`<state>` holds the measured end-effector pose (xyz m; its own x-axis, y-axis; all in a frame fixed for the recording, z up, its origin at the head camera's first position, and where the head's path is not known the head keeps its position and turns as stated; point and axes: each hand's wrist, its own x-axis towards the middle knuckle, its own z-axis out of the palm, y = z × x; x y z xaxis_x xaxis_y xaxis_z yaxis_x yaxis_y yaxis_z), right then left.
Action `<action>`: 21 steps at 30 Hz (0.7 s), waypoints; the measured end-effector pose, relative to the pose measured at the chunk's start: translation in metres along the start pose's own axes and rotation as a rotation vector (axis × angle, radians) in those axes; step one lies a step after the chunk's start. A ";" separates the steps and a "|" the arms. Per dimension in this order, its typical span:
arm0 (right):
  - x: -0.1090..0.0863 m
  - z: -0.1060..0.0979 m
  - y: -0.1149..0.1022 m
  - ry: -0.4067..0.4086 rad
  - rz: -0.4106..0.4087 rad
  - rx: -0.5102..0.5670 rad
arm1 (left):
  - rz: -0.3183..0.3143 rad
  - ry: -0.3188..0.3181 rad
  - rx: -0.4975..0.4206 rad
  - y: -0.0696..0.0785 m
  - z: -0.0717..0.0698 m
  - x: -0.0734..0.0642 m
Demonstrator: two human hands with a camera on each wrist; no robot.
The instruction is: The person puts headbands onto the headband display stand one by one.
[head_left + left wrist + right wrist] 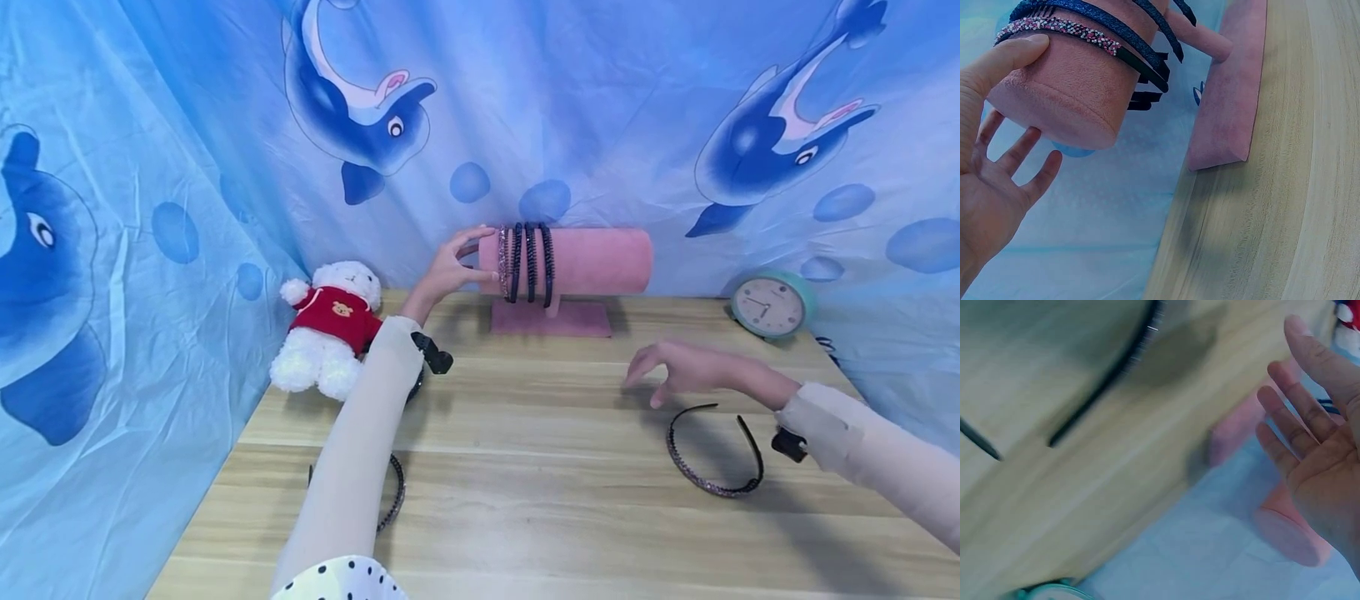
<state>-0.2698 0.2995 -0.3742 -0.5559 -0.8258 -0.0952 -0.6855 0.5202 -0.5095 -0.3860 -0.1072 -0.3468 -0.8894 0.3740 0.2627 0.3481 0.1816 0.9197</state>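
A pink padded roll stand (600,260) carries several headbands side by side near its left end. Outermost is a headband with pink and silver sequins (1079,28); dark glittery headbands (531,262) sit beside it. My left hand (450,265) is at the roll's left end, thumb tip against the sequined headband, the other fingers spread around the round end. My right hand (686,367) hovers above the table with relaxed fingers and nothing in it. Just nearer to me, a sparkly headband (705,486) lies on the table.
A white teddy bear in a red sweater (330,325) sits at the back left. A green clock (768,304) stands at the back right. Another headband (397,500) lies partly behind my left forearm. Blue dolphin curtains (585,100) border the wooden table (525,500).
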 end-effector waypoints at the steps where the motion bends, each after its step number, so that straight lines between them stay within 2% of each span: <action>1: -0.002 0.004 0.003 -0.016 -0.009 0.019 | 0.002 0.001 0.000 0.000 0.000 0.000; 4: -0.006 0.014 0.012 -0.063 -0.043 0.060 | 0.004 0.004 0.000 -0.001 -0.001 0.000; 11: -0.013 0.030 0.025 -0.147 -0.057 0.181 | 0.003 0.009 -0.016 0.000 0.000 0.000; 21: -0.019 0.040 0.030 -0.168 -0.135 0.249 | 0.006 0.005 -0.011 -0.001 -0.002 0.000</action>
<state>-0.2612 0.3216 -0.4216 -0.3682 -0.9189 -0.1418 -0.5998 0.3513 -0.7189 -0.3873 -0.1091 -0.3474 -0.8887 0.3705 0.2701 0.3506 0.1695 0.9211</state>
